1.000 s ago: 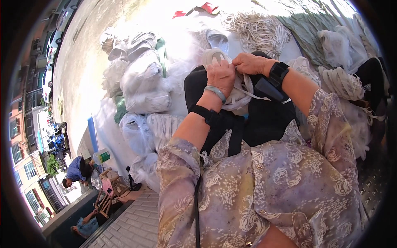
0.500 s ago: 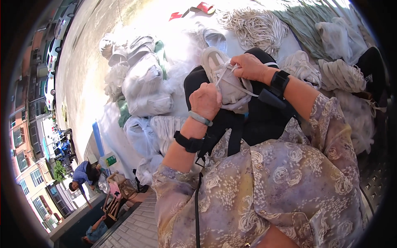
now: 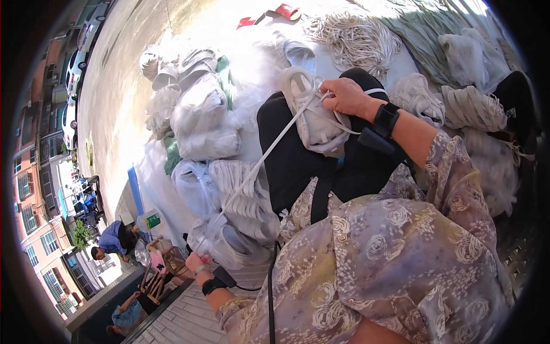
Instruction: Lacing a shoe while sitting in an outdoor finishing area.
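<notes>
A pale shoe [image 3: 327, 133], probably light and soft, best held by its sides, lies on the black-clad lap [image 3: 289, 175]. Over the shoe, the right hand [image 3: 342, 96] pinches its lace [image 3: 269, 150]; well left of it, the left hand [image 3: 197, 262] grips the taut end.

A buttoned mauve-and-yellow blouse [image 3: 395, 246] with white roses, black wrist straps [image 3: 386, 118], pale left-wrist bangle [image 3: 199, 269], black cable [image 3: 271, 298].

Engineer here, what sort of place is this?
Outdoors, seemingly beside a street, perhaps used as an informal workspace: cars and building fronts at left, a heap of pale cords ahead.
</notes>
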`<state>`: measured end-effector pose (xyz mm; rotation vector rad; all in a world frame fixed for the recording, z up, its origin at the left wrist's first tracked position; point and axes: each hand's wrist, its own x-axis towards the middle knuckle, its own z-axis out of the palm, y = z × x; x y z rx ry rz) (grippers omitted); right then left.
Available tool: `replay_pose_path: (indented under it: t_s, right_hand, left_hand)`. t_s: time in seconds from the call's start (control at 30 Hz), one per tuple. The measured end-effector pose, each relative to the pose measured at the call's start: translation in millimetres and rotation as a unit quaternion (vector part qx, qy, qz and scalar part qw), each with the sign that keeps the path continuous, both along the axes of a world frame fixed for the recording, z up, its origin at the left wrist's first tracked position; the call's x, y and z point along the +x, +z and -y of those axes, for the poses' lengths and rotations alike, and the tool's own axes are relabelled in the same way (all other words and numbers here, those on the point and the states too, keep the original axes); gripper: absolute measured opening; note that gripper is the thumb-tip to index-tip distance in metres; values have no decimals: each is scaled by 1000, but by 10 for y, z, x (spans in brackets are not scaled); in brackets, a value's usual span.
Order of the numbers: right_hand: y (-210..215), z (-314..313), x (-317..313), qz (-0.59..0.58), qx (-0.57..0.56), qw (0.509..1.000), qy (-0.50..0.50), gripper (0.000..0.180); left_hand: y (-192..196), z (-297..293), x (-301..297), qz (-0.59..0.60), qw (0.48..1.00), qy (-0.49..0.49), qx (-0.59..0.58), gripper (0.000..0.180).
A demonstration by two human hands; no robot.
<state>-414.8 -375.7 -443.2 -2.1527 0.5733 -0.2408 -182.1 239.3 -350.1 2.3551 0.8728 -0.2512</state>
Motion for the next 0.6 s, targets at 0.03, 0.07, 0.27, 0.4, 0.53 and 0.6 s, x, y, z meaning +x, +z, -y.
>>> replay_pose_path:
  t_s: [0.03, 0.07, 0.27, 0.4, 0.53, 0.6]
  right_hand:
    - [42, 14, -23, -25, 9, 1000, -6, 31]
    - [82, 27, -51, -50, 18, 999, -13, 32]
    - [265, 50, -178, -28, -15, 999, 11, 22]
    - [99, 106, -313, 89, 92, 992, 18, 10]
    - [608, -65, -293, -4, 381, 925, -10, 13]
    - [689, -153, -295, 12, 492, 870, -34, 14]
  left_hand:
    - [86, 159, 6, 50, 984, 25, -168, 23]
    - [162, 346, 54, 99, 937, 51, -331, 20]
    - [871, 807, 723, 325, 698, -83, -632, 38]
    - [1224, 1164, 974, 255, 530, -218, -779, 45]
    - [1122, 1751, 852, 196, 555, -262, -764, 23]
    - [823, 2296, 657, 129, 612, -275, -730, 25]
